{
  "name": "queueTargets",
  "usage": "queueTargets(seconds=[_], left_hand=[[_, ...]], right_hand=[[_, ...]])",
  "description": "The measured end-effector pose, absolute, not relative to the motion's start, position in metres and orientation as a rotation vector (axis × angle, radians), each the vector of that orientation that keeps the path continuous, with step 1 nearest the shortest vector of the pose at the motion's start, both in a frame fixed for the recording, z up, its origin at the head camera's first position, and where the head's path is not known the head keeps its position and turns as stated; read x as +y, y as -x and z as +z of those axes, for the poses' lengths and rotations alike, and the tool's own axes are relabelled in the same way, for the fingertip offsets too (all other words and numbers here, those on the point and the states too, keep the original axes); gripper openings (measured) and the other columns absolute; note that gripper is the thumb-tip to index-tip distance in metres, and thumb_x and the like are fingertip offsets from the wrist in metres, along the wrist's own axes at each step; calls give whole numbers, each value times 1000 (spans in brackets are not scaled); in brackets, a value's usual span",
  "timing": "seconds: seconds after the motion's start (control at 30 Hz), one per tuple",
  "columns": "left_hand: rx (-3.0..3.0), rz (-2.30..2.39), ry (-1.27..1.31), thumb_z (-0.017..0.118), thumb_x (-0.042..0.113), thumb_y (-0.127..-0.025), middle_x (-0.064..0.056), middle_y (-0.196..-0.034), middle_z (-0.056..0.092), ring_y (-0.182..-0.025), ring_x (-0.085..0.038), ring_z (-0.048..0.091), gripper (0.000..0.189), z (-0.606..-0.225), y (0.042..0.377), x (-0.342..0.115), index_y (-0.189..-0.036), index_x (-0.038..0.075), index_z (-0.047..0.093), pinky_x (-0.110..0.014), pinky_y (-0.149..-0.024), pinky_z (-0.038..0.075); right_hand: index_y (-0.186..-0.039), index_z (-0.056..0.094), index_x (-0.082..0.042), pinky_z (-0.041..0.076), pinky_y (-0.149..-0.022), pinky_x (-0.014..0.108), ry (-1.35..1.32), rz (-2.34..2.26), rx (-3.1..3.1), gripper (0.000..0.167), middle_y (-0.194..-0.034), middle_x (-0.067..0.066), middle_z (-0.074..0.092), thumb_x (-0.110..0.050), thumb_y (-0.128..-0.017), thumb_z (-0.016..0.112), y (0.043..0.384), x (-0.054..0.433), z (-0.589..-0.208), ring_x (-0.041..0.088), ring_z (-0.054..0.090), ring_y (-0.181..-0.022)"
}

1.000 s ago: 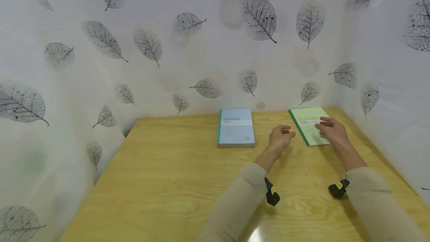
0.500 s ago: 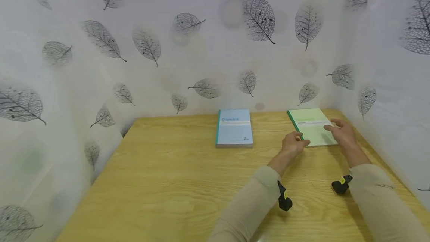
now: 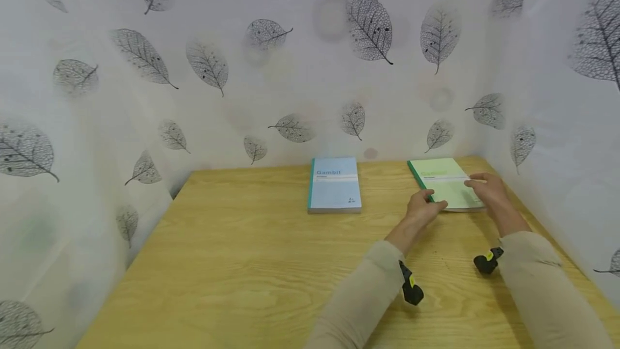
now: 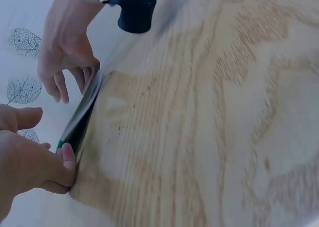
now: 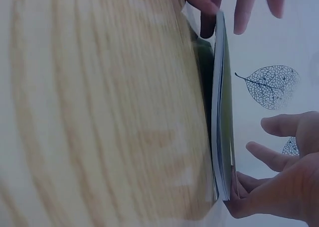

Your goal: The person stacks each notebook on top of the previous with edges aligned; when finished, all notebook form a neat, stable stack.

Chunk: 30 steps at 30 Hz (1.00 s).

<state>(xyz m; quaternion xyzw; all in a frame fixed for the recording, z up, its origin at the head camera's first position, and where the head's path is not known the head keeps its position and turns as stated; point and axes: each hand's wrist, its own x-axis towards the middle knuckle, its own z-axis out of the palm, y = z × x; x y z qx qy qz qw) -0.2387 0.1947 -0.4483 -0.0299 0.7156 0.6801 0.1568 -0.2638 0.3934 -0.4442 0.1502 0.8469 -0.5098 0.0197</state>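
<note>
A thin light-green notebook (image 3: 449,187) with a darker green spine strip lies at the back right of the table. My left hand (image 3: 419,212) grips its left side near the front corner, with the fingertips at the spine. Across from it, my right hand (image 3: 493,197) holds the right edge, partly covering the cover. Both wrist views show the notebook (image 5: 224,112) edge-on, its near edge raised with a dark gap beneath. In the left wrist view, the left fingers (image 4: 64,172) are curled at the notebook's low corner.
A thicker blue notebook (image 3: 335,185) marked "Gambit" lies to the left, near the back edge. The wooden table (image 3: 232,252) is bounded by a pale leaf-print curtain (image 3: 223,123) behind and at both sides. Black wrist cameras (image 3: 411,291) hang under the sleeves.
My left hand has moved right to the green notebook's spine side and my right hand has closed in on its right edge. The notebook's near edge has risen slightly.
</note>
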Motion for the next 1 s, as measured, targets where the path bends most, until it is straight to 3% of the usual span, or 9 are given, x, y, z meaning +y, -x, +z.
queueTargets(seconds=[0.1,0.3,0.4,0.5,0.67,0.77,0.87,0.93,1.0], left_hand=[[2038,1963,92,75,14,-96,-7,-141,60,-129,-28,59,44,-453,240,192,-139,14,63,-41,-108,52],[1899,2205,163,72,-8,-92,-12,-116,62,-88,-33,75,42,-454,244,190,-132,1,65,-39,-81,64],[1886,2255,192,74,-15,-87,-12,-108,61,-82,-37,76,44,-454,247,190,-128,-1,66,-39,-75,65],[1923,2234,182,75,-13,-87,-12,-107,62,-81,-36,76,44,-454,250,188,-127,1,67,-39,-75,65],[2091,2110,192,80,-2,-88,-7,-105,67,-84,-19,74,38,-458,254,183,-123,10,71,-31,-78,63],[2158,2063,190,81,-1,-87,-5,-102,67,-86,-16,71,38,-459,256,179,-123,10,72,-28,-78,62],[2198,2034,177,82,-1,-86,-1,-103,67,-90,-12,67,41,-459,257,176,-124,9,72,-26,-80,61],[2207,2031,169,83,1,-86,1,-105,66,-92,-11,64,42,-458,258,174,-125,11,73,-24,-82,59],[2192,2052,158,83,2,-86,3,-108,66,-95,-9,64,43,-456,260,173,-125,15,73,-22,-83,58]], right_hand=[[-161,20,7,25,-111,80,-482,-1590,2596,69,-167,36,5,-33,-109,42,262,393,-446,63,14,-147],[-160,25,6,26,-113,78,-571,-1573,2590,68,-168,34,5,-31,-108,46,262,389,-446,61,12,-149],[-158,30,7,28,-115,74,-647,-1532,2607,64,-167,34,9,-27,-107,47,262,387,-444,59,14,-150],[-156,34,7,28,-117,70,-701,-1505,2616,61,-167,34,10,-24,-106,49,262,385,-442,57,15,-151],[-154,38,8,34,-118,60,-723,-1506,2614,61,-165,35,18,-23,-104,53,260,383,-441,51,25,-149],[-152,41,8,47,-101,46,-714,-1499,2621,60,-162,34,26,-23,-103,55,259,381,-441,42,40,-134],[-152,43,7,45,-85,37,-703,-1476,2627,59,-159,33,31,-24,-104,55,259,380,-441,35,43,-118],[-153,42,5,47,-86,41,-694,-1461,2618,60,-160,33,29,-26,-104,55,258,379,-440,37,43,-119],[-155,40,3,48,-96,51,-680,-1457,2601,61,-163,33,23,-27,-104,54,257,379,-438,44,40,-130]])
